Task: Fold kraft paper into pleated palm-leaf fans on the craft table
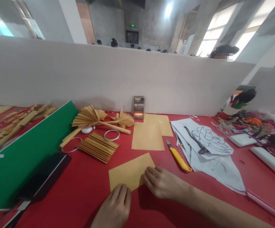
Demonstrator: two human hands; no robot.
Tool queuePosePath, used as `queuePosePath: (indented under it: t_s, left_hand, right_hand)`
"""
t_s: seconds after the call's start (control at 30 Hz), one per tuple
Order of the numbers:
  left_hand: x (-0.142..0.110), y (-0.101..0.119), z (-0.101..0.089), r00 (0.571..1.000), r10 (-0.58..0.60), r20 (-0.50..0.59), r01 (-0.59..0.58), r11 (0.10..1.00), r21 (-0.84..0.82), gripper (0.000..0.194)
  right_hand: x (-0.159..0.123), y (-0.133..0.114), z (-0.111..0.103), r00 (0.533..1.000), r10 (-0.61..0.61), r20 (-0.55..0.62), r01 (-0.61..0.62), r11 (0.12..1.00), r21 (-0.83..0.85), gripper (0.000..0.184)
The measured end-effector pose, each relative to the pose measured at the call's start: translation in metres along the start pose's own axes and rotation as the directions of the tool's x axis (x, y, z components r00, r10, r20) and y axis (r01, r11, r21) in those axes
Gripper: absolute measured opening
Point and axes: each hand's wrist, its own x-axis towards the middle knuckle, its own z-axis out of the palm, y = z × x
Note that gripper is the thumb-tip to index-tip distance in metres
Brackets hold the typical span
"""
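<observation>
Fingers of left hand (115,204) and right hand (160,183) curl, narrow, at near edge of tan sheet (130,171). Thumbs hidden; pinching or pressing, cannot tell.

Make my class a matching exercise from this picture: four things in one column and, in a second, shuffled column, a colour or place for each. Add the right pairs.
Things
1. Knife
2. Flower drawing
3. Board
4. Left hand

Colours and places
A. Mostly green
B. Touching a tan sheet
C. Yellow along the handle
D. Black on white

Right pairs: 1-C, 2-D, 3-A, 4-B
</observation>
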Motion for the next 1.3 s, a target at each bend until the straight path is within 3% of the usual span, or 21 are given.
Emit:
queuePosePath:
  t_s: [0.17, 0.37, 0.47, 0.57, 0.8, 0.97, 1.13, 1.23, 1.3]
  left_hand:
    - [0.009, 0.011, -0.009, 0.992, -0.125, 0.017, 0.125, 0.992, -0.018, 0.046]
    - [0.019, 0.025, -0.012, 0.986, -0.166, 0.002, 0.166, 0.986, 0.033, 0.043]
    - [0.02, 0.028, -0.006, 0.982, -0.189, -0.018, 0.19, 0.98, 0.06, 0.039]
    - [0.02, 0.021, 0.003, 0.977, -0.207, -0.043, 0.207, 0.978, 0.012, 0.037]
    - [0.001, -0.01, 0.016, 0.974, -0.143, -0.173, 0.119, 0.983, -0.141, 0.027]
    - [-0.004, -0.01, 0.016, 0.987, -0.082, -0.14, 0.065, 0.991, -0.12, 0.042]
    - [0.008, -0.013, 0.01, 0.966, -0.133, -0.223, 0.099, 0.983, -0.156, 0.04]
    - [0.004, -0.022, 0.003, 0.954, -0.173, -0.244, 0.102, 0.955, -0.279, 0.037]
    - [-0.001, -0.027, -0.001, 0.961, -0.211, -0.179, 0.129, 0.913, -0.386, 0.034]
  right_hand:
    - [0.007, -0.008, 0.001, 1.0, -0.001, -0.003, 0.001, 0.993, -0.114, 0.016]
    - [0.009, -0.003, 0.004, 1.0, 0.011, -0.011, -0.011, 0.999, -0.051, 0.017]
    - [0.01, -0.004, 0.006, 0.997, 0.073, -0.001, -0.073, 0.997, 0.026, 0.014]
    - [0.009, -0.007, 0.012, 0.989, 0.14, -0.044, -0.135, 0.987, 0.087, 0.012]
    - [0.0, -0.005, 0.02, 0.982, 0.099, -0.161, -0.084, 0.992, 0.093, 0.018]
    - [0.007, -0.003, 0.016, 0.98, 0.096, -0.175, -0.074, 0.989, 0.128, 0.013]
    - [0.01, -0.006, 0.017, 0.977, 0.074, -0.198, -0.049, 0.99, 0.131, 0.016]
    - [0.009, -0.009, 0.013, 0.975, 0.163, -0.148, -0.119, 0.956, 0.268, 0.016]
    - [0.011, -0.01, 0.006, 0.973, 0.227, -0.046, -0.196, 0.914, 0.355, 0.014]
